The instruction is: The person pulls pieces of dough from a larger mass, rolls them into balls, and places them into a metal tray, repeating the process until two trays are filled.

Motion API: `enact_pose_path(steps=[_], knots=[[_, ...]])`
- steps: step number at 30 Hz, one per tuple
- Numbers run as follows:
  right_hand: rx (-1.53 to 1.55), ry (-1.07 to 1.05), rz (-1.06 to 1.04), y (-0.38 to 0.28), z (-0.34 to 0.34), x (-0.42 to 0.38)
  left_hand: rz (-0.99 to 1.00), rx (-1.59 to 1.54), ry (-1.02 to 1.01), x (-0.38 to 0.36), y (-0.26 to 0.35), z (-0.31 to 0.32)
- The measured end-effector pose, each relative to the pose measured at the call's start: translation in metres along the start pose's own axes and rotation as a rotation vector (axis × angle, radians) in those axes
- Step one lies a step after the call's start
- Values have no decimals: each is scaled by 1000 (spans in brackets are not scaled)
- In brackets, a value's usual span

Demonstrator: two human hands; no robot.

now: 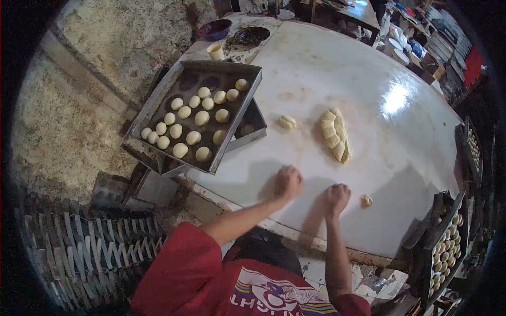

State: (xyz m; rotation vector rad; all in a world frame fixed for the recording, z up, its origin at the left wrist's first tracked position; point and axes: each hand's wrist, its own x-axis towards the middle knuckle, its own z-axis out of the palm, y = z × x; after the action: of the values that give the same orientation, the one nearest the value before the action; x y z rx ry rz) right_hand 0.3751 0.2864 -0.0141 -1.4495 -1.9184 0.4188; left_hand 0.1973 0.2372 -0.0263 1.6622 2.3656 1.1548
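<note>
My left hand (289, 182) rests on the pale tabletop (327, 63) with its fingers curled under. My right hand (338, 199), a little to the right and nearer me, is cupped down against the surface in the same way. Anything under either palm is hidden from view. Beyond them lies a fanned row of cut dough pieces (333, 131), leaning against one another. A separate lump of dough (288, 122) sits to its left. Close to the right of my right hand is a small dough scrap (367, 200).
To the left, a dark metal tray (254, 81) of round dough balls (202, 118) is stacked crosswise on another tray (250, 131). A yellowish cup (215, 51) stands behind. More filled trays (447, 253) are at the right edge. Wooden slats (100, 247) are at lower left.
</note>
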Motion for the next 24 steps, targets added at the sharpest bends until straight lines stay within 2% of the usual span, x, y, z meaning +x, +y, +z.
enact_pose_path(steps=[1,2,3,4,5,6,7,8,9,10,12,13,14,16,18,19,20,21,22,24], knots=[[46,-19,-87,-4,1,-13,63,-97,-70,-17,6,-23],[7,-44,-159,-4,-8,-27,58,-91,-68,-32,-3,-35],[-27,-74,-235,-1,-19,-46,143,-82,-84,-46,-15,-49],[-75,-69,-275,37,-26,-67,218,-63,-88,-54,-27,-62],[-113,-66,-322,68,-23,-77,205,33,-105,-49,-42,-77],[332,-240,216,42,-50,-66,177,61,-81,-38,-55,-83],[374,-82,377,58,-46,-56,115,87,-5,-22,-65,-77],[-368,-12,-195,51,-47,-42,55,106,68,-11,-70,-67],[-248,103,-38,40,-41,-27,-47,123,-15,-9,-64,-46],[-238,95,-52,35,-33,-23,-139,134,-98,-10,-59,-32],[-310,26,60,30,-17,-16,44,104,-100,-21,-25,-65],[-343,-36,2,53,-3,-24,50,81,-254,-33,-26,-73],[-340,-28,-3,38,-6,-31,61,56,-404,-36,-32,-84],[-197,-139,7,-5,-25,-46,-32,-326,-1129,-10,-50,-132],[-335,-197,39,-12,-29,-64,14,-773,-1384,34,-64,-232],[-343,-189,36,0,-32,-71,98,-814,-1226,52,-85,-273],[-111,-377,295,23,-37,-74,181,-853,-1067,70,-110,-314],[134,-557,547,28,-35,-71,133,-777,-872,87,-137,-356],[129,-548,538,-2,-30,-61,-66,-708,-655,95,-166,-387],[760,-620,395,-143,-24,-28,-239,-337,-227,120,-225,-436]])
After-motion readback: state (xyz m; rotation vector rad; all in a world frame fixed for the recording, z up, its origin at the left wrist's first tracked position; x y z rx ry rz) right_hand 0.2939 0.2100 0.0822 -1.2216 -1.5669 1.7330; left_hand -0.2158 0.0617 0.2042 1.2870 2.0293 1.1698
